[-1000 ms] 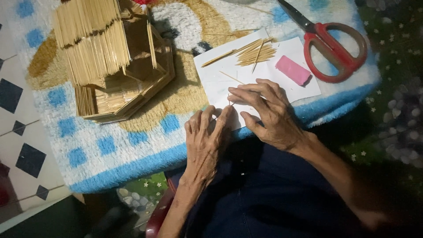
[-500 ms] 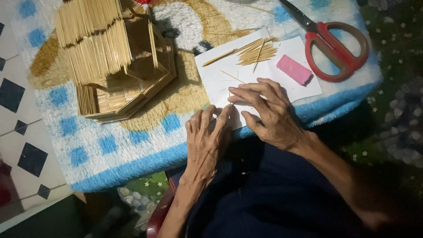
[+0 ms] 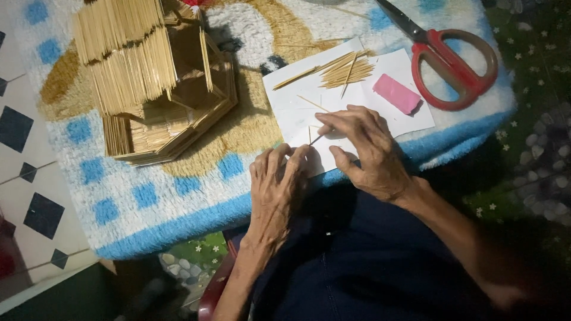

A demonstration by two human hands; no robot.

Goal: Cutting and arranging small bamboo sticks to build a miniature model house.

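My left hand (image 3: 278, 185) and my right hand (image 3: 364, 148) meet over a white sheet of paper (image 3: 297, 113) on a towel-covered surface. Between their fingertips they pinch a thin wooden stick (image 3: 315, 140), with another short stick lying upright beside it on the paper. A small pile of loose sticks (image 3: 342, 70) rests at the paper's far edge. To the right of the pile lies a pink eraser-like block (image 3: 397, 93). A model house made of wooden sticks (image 3: 151, 83) stands to the left.
Red-handled scissors (image 3: 455, 62) lie at the far right of the blue, white and tan towel (image 3: 137, 202). Tiled floor with dark diamonds (image 3: 30, 196) shows at the left. Dark flowered fabric (image 3: 535, 107) lies at the right. My dark-clothed lap fills the bottom.
The hands have barely moved; the fingers shift slightly on the stick. The view has drifted a little.
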